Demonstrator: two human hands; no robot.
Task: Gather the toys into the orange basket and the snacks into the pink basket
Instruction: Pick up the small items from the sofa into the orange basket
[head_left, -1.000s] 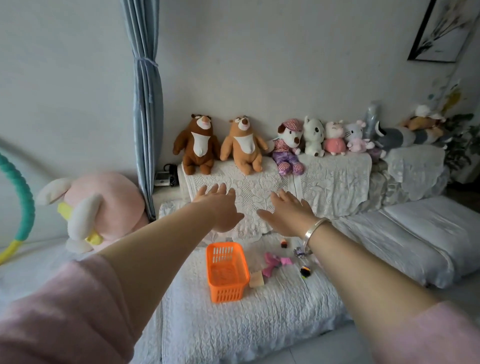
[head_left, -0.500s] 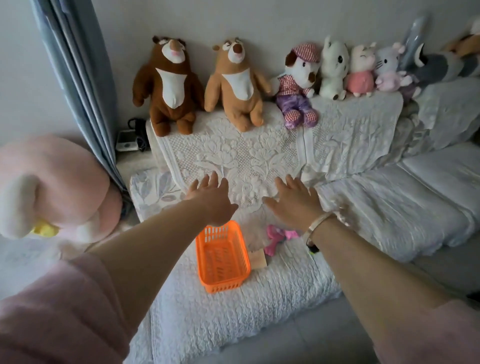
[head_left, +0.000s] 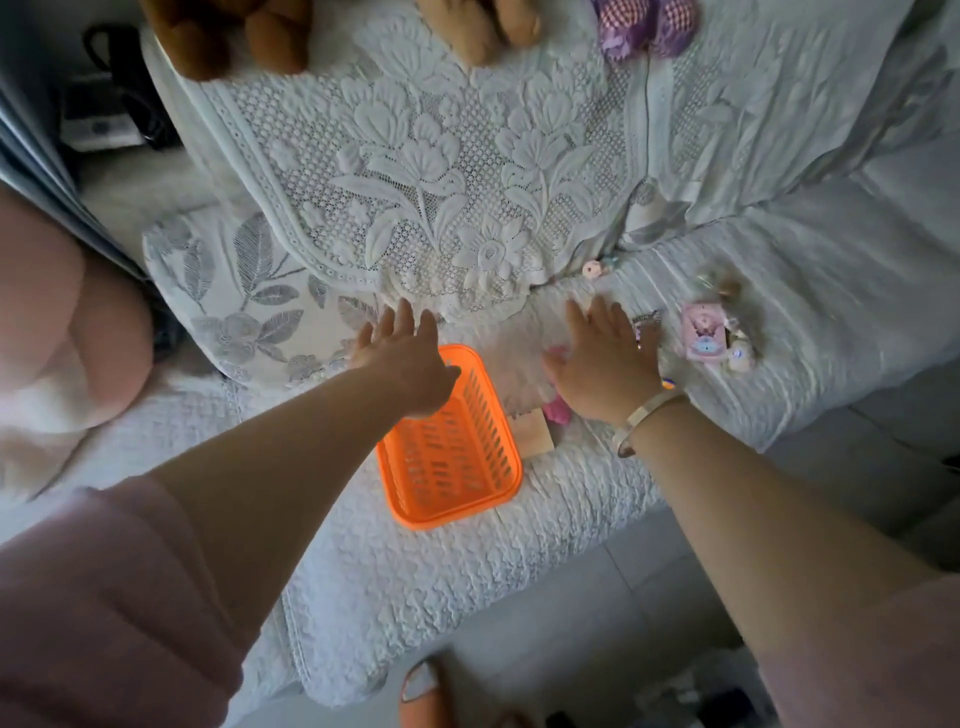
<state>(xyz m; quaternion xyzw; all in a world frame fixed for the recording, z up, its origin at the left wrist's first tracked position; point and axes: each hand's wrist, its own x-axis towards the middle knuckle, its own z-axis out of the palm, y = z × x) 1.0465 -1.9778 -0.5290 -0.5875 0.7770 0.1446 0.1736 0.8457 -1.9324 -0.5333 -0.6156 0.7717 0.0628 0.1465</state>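
Note:
An empty orange basket (head_left: 457, 452) lies on the white quilted sofa seat (head_left: 426, 582). My left hand (head_left: 402, 361) hovers flat over its far left corner, fingers straight, holding nothing. My right hand (head_left: 602, 369) is spread open to the basket's right, over a pink toy (head_left: 557, 410) that it partly hides. A tan packet (head_left: 534, 440) leans by the basket's right wall. Further right lie a pink card packet (head_left: 702, 331), small wrapped pieces (head_left: 740, 353) and a small pink round item (head_left: 590, 268). No pink basket is in view.
Plush toys line the sofa back at the top: brown bear feet (head_left: 244, 41), tan bear feet (head_left: 488, 26), purple doll legs (head_left: 644, 26). A big pink plush (head_left: 67, 332) sits at the left. Grey floor and an orange slipper (head_left: 423, 696) lie below the seat edge.
The view has tilted down and closer to the seat. Both hands have dropped from in front of the sofa back to just over the basket and the small items.

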